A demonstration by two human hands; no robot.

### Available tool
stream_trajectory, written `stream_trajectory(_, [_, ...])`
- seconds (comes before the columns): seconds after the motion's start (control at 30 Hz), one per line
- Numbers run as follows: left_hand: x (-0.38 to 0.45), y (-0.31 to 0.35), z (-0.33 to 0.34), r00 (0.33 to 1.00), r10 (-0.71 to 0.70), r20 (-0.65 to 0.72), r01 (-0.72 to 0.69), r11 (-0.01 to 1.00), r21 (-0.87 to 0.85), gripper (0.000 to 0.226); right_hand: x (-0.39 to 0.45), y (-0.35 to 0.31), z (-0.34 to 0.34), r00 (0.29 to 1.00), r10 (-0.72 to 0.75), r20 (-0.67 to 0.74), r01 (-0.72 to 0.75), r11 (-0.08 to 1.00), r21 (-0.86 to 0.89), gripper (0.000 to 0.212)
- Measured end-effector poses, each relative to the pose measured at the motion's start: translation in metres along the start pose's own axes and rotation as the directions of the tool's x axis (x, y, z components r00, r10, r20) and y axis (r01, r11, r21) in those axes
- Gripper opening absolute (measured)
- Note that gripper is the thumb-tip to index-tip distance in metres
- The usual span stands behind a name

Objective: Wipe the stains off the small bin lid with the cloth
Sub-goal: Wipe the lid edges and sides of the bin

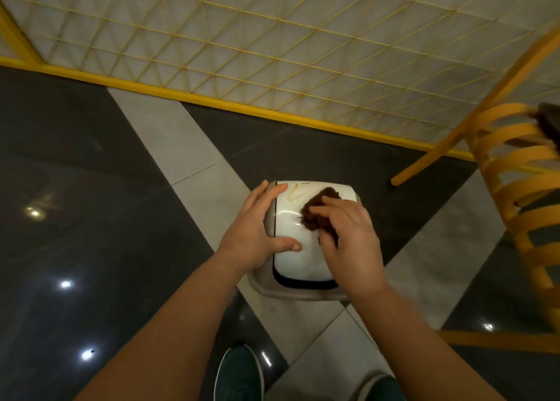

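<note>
While the white bin lid point(298, 258) sits on its grey bin point(263, 282) on the tiled floor point(121, 218), a yellowish stain point(293, 194) shows near its far edge, right hand point(348, 234) presses a brown cloth point(319, 211) onto it with curled fingers, left hand point(257, 228) lies spread on the lid's left side, yellow chair point(515, 188) at right.

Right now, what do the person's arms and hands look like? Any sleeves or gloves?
Both arms are bare up to the picture's edge, with no sleeves showing. The left hand and right hand wear no gloves, and no rings, watch or bracelets are visible.
</note>
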State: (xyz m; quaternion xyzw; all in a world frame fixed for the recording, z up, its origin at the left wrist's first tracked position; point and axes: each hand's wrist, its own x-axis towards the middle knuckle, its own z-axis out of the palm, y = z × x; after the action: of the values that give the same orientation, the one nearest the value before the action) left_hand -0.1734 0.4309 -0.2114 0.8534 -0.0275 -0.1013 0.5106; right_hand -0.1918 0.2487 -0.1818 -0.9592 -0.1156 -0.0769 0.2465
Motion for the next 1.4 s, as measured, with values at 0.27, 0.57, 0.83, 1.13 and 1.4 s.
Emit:
stream_trajectory(0.27, [-0.002,0.004,-0.001,0.999,-0.035,0.019,0.035,0.999,0.009,0.099,0.017,0.028,-0.024,0.965,0.245,-0.095,-0.243,0.97,0.031,0.029])
stream_trajectory(0.57, [-0.002,0.003,0.0,0.999,-0.036,0.019,0.036,0.999,-0.021,0.098,-0.005,0.017,-0.011,0.976,-0.199,0.089,0.206,0.976,-0.072,0.034])
stream_trajectory(0.83, [-0.002,0.004,0.0,0.998,-0.057,0.019,0.057,0.998,0.006,0.097,0.013,-0.002,-0.004,0.996,0.078,-0.034,-0.076,0.995,0.061,0.029])
stream_trajectory(1.13, [-0.002,0.005,0.0,0.996,-0.082,0.044,0.082,0.997,0.012,0.098,0.069,0.027,-0.027,0.902,0.413,0.125,-0.431,0.877,0.212,0.026])
stream_trajectory(1.4, [-0.007,0.007,-0.007,0.95,-0.278,-0.144,0.275,0.96,-0.043,0.119,0.055,0.035,-0.042,0.805,0.552,0.219,-0.591,0.779,0.209,0.027])
